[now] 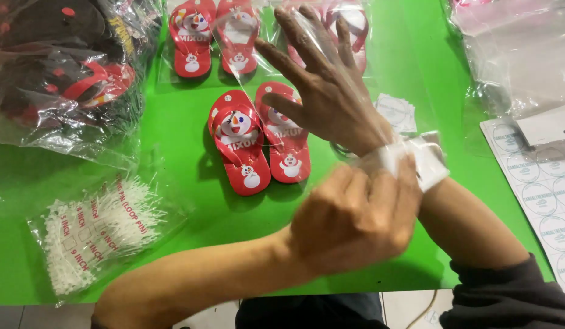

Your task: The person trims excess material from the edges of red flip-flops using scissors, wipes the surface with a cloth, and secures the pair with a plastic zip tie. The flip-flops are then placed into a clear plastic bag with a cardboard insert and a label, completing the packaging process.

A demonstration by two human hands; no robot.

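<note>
Your left hand [355,222] is sitting nearest you, its grip pinching the white edge of a clear plastic bag [410,159] at your right wrist. Your right hand [322,85] is reaching inside that bag with fingers spread, grasping nothing. Just left of the right hand, a pair of red flip-flops [258,143] is lying loose on the green surface [185,122]. Beyond that pair, bagged flip-flops [212,39] are resting; left and nearer you, a bag of white loop pins [93,234].
</note>
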